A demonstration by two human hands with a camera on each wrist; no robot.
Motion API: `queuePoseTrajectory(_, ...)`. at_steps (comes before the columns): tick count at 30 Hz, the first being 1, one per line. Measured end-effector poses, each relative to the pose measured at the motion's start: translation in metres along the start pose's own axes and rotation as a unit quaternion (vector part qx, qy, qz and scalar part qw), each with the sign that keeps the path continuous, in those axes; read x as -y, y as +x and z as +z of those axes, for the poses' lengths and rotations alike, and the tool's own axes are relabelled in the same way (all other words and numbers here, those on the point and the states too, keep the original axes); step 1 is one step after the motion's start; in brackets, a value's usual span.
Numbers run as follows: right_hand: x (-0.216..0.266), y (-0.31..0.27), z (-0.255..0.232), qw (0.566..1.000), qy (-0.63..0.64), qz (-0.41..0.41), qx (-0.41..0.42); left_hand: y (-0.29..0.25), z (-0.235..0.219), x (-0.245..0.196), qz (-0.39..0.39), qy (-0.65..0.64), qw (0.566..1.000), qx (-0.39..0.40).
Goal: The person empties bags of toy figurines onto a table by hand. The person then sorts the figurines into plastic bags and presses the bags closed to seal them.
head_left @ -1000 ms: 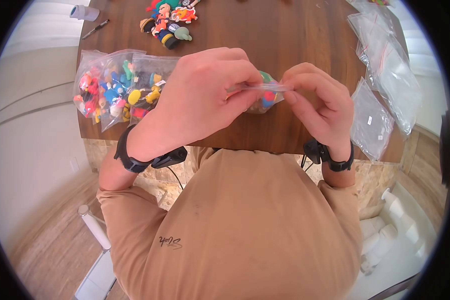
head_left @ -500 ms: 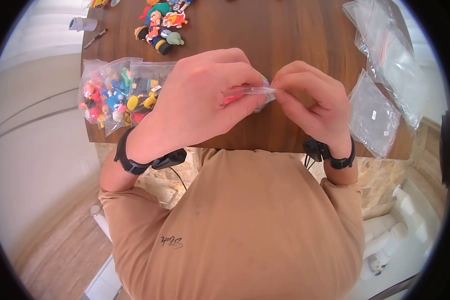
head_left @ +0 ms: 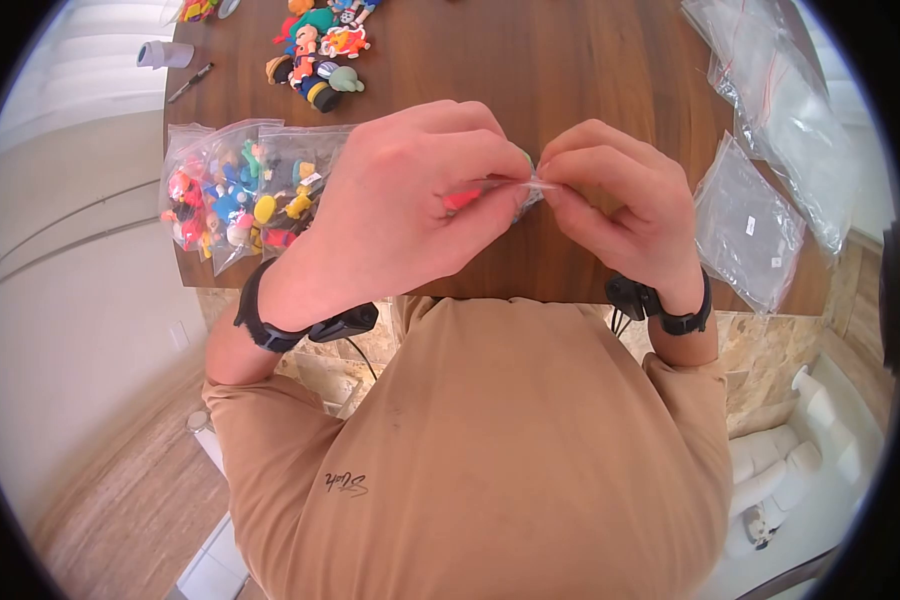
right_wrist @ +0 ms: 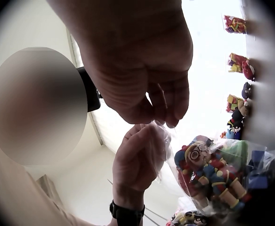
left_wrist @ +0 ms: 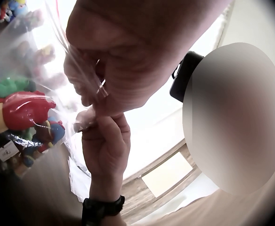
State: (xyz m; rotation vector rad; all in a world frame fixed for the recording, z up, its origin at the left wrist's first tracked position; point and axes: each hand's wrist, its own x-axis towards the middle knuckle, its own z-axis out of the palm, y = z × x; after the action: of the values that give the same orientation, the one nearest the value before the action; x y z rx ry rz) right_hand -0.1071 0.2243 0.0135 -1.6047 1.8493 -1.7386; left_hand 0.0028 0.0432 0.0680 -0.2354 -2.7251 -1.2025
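Both hands are at the top edge of a clear plastic zip bag filled with small rubber figures. My left hand pinches that edge between thumb and fingers. Close beside it, my right hand pinches the same edge, its fingertips nearly meeting the left ones. In the left wrist view a red figure and a green one show through the plastic. A figure with round glasses shows in the right wrist view. From the head, the hands hide most of the bag.
Filled bags of colourful figures lie at the table's left. Loose figures are grouped at the back left, near a pen and a white roll. Flat clear bags lie along the right edge of the wooden table.
My right fingertips have moved left along the bag's edge, closer to the left hand. The left hand keeps its pinch with little movement. The head view has shifted slightly.
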Motion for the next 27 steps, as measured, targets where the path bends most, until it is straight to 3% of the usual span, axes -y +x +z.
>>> queuePoseTrajectory(18, 0.0007, 0.001, 0.0002, 0.999, -0.03, -0.018, 0.019, -0.0025, 0.0085, -0.0018, -0.032, -0.04, 0.998, -0.022)
queuePoseTrajectory(27, -0.0015, -0.0005, 0.0003, 0.999, -0.024, -0.022, 0.025, -0.0007, 0.0081, -0.0054, 0.005, 0.014, 1.0, -0.02)
